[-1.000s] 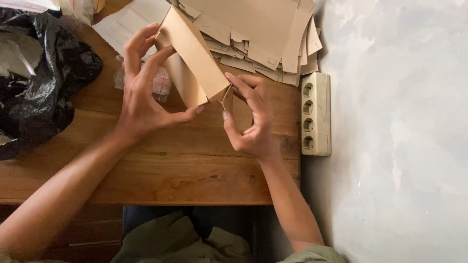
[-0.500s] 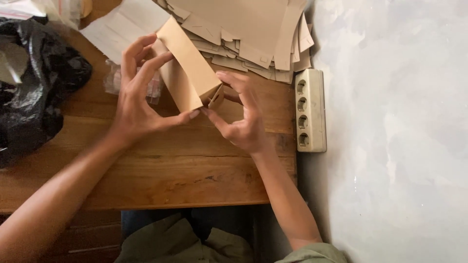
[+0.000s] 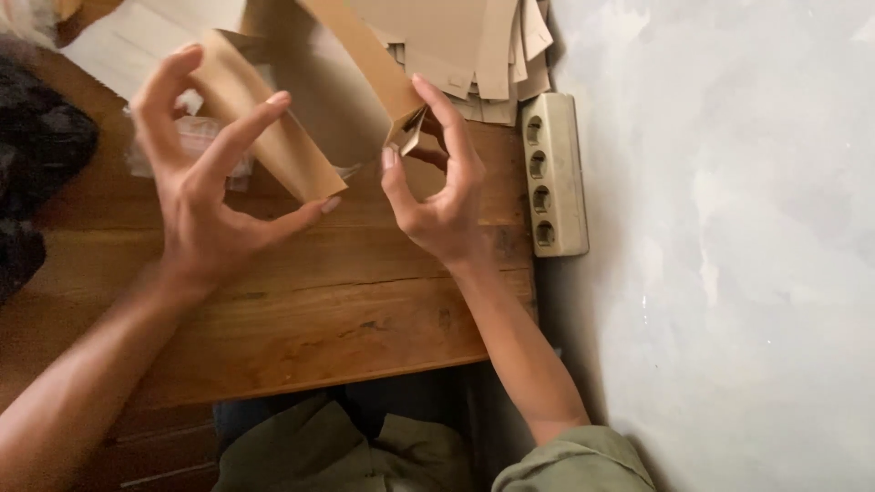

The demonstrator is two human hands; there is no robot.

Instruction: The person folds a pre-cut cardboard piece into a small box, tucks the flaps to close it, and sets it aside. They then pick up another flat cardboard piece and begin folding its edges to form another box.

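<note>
While the left hand [image 3: 196,205] spreads its thumb and fingers wide around one end of a tan cardboard box [image 3: 305,118], the right hand [image 3: 437,187] pinches the box's opposite corner, thumb below and index finger above a small folded flap [image 3: 407,132]. The box is half-formed: an open sleeve of thin kraft card, held in the air above the wooden table [image 3: 301,310] and touching nothing but the two hands. Left fingertips rest on the near long panel, thumb tip at its lower corner; the palm stands clear of the card. Right fingers are curled, not flat, and grip only the flap edge.

Key relation: the box lies between the hands and slightly beyond them, toward the top of the view. Its long axis runs from upper left to lower right on the near panel, with the open mouth facing the camera. The right hand is the one at the unfinished end; the left only steadies the body.

Surroundings: a stack of flat tan card blanks [image 3: 474,46] lies on the table just beyond the box. A cream power strip [image 3: 552,173] sits along the table's right edge against a pale grey wall [image 3: 729,237]. A dark plastic bag [image 3: 41,155] lies at far left. A crumpled clear wrapper [image 3: 205,137] rests on the table behind the left hand, partly hidden.
</note>
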